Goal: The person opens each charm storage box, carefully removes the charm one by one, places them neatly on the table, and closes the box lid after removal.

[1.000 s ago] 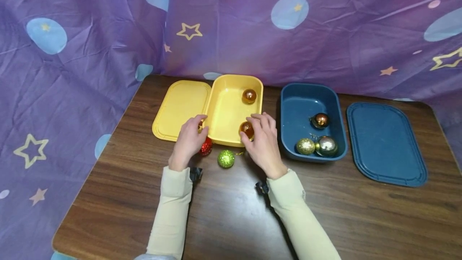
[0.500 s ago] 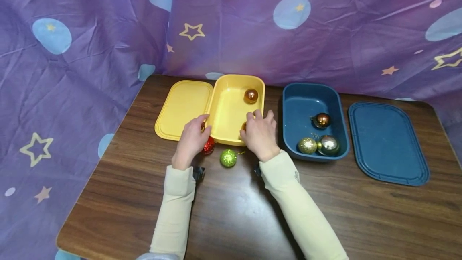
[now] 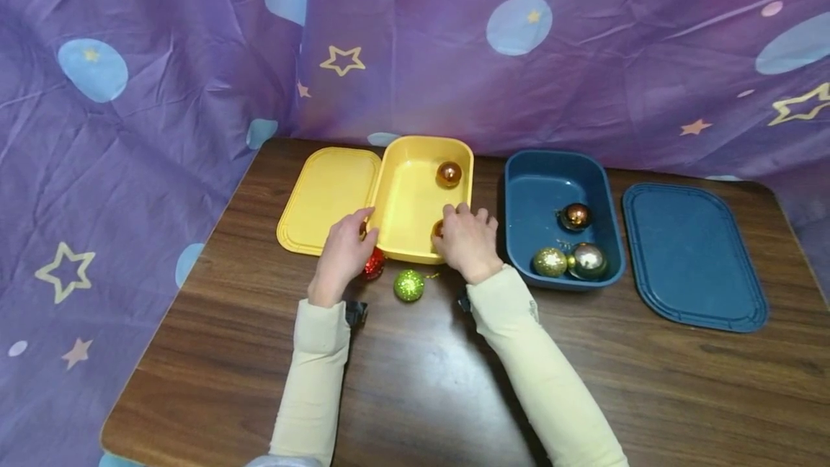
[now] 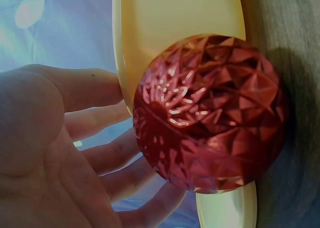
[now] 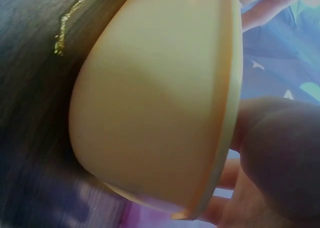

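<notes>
My left hand (image 3: 344, 254) is at the near left side of the yellow box (image 3: 408, 258), its thumb by the rim. A reddish-brown patch shows between thumb and fingers. In the left wrist view a red faceted bauble (image 4: 212, 113) hides the fingertips; the fingers are spread behind it. Reaching over the box's near right corner, my right hand (image 3: 470, 243) grips an amber bauble (image 3: 436, 233), mostly covered by its fingers. In the right wrist view the box's wall (image 5: 155, 98) hides the fingertips. Another amber bauble (image 3: 449, 174) lies farther back in the box.
A green glitter bauble (image 3: 409, 285) lies on the wooden table (image 3: 415, 388) before the box. The yellow lid (image 3: 327, 200) is left. The blue box (image 3: 519, 236) holds a brown bauble (image 3: 576, 216), a gold one (image 3: 550, 261) and a silver one (image 3: 588, 261); a blue lid (image 3: 697, 258) lies right.
My right hand has moved forward and slightly left, its fingers curling over the amber bauble and covering more of it. The left hand stays almost in place.
</notes>
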Tool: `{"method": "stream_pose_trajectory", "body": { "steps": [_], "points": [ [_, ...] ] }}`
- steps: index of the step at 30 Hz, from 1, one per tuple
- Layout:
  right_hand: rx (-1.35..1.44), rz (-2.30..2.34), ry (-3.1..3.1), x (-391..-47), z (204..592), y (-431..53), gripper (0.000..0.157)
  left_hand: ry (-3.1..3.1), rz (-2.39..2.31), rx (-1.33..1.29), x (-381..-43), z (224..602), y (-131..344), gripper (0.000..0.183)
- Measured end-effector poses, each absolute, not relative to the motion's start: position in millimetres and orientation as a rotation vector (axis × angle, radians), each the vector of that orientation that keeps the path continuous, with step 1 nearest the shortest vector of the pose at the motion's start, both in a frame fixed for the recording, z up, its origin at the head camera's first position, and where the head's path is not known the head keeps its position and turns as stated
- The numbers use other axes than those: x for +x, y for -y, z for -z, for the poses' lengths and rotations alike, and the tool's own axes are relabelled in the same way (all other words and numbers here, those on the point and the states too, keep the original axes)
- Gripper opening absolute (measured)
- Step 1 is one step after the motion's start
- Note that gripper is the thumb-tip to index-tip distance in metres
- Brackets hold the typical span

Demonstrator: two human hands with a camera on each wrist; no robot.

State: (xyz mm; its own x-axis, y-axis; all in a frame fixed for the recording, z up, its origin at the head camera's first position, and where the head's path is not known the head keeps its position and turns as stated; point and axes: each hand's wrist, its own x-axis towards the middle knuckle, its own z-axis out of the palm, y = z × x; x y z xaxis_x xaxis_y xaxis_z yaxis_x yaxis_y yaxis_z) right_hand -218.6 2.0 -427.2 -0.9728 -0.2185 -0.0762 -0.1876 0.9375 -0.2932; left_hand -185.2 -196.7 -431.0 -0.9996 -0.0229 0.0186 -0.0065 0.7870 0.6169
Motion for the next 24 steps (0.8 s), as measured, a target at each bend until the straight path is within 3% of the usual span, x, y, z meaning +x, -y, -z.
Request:
{"method": "stream_pose_trajectory", "body": {
  "steps": [14,24],
  "points": [
    [-0.305,0.448,-2.915,-222.4,431.3,2.4,0.032,2.935,1.013,0.016,-186.3,434.4,197.5,0.042],
    [-0.383,0.663,-2.98,-218.1,431.2,-4.8,0.049,2.943,1.021,0.033,-186.8,436.0,197.5,0.042]
  ]
}}
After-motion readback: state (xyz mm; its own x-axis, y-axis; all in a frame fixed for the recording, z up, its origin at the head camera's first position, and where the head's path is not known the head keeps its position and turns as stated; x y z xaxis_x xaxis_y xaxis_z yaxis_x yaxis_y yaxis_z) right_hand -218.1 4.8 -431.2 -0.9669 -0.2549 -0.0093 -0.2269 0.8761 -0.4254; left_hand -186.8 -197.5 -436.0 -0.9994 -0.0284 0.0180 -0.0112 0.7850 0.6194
